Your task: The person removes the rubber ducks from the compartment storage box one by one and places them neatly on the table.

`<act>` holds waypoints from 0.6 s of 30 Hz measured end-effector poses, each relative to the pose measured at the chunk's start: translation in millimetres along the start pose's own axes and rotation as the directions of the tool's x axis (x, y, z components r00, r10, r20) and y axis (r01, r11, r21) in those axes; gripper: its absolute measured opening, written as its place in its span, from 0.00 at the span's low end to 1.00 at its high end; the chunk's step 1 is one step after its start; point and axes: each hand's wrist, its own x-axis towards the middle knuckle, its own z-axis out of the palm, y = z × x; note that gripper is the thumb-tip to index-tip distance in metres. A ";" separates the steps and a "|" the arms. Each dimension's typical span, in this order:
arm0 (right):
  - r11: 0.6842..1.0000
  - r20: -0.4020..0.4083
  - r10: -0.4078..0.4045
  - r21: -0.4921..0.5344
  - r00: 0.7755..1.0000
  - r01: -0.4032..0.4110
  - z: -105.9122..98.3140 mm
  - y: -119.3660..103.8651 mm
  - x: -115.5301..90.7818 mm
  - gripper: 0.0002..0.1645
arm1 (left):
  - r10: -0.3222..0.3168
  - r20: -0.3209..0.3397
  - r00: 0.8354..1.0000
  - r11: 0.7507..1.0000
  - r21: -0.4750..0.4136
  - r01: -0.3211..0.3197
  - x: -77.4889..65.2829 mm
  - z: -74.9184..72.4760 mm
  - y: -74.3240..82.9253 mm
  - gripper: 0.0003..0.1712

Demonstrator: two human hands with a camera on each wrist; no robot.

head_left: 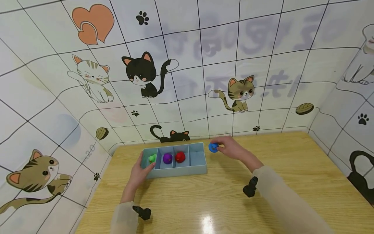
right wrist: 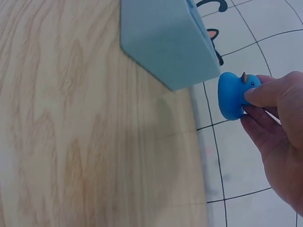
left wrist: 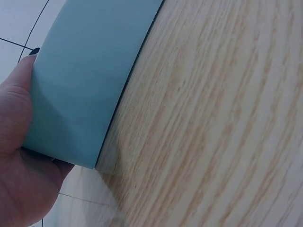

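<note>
A light blue divided box stands on the table, its left end gripped by my left hand. In the left wrist view that hand wraps the box's end, its other fingers mostly hidden. A green toy lies in the leftmost compartment, partly behind the thumb. Beside it are a purple toy and a red toy, each in its own compartment; the rightmost compartment holds nothing. Just right of the box, my right hand pinches a blue rubber duck between thumb and fingers, above the table.
The wooden table reaches back to a wall covering with cartoon cats and grid lines. Similar covering rises at both sides. A small black device sits at the right wrist, another at the left.
</note>
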 end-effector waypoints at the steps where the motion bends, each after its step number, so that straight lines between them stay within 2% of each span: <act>1: 1.000 0.007 -0.001 -0.001 1.000 0.001 0.9 3.3 -1.1 0.19 | 0.002 0.002 1.000 1.000 0.001 -0.002 0.3 -0.3 -0.1 0.55; 5: 1.000 0.052 0.007 0.022 0.999 -0.008 4.6 14.2 -5.2 0.17 | -0.001 0.005 1.000 1.000 0.001 0.001 1.8 -0.6 -1.4 0.55; 12: 0.999 0.158 0.034 0.003 0.987 -0.035 9.3 24.1 -10.3 0.15 | 0.003 -0.001 1.000 1.000 -0.015 -0.003 2.7 -0.7 -2.8 0.55; 18: 0.999 0.195 0.034 -0.025 0.980 -0.030 13.7 28.3 -10.8 0.18 | -0.001 -0.001 1.000 1.000 -0.025 0.001 2.5 -0.5 -3.7 0.55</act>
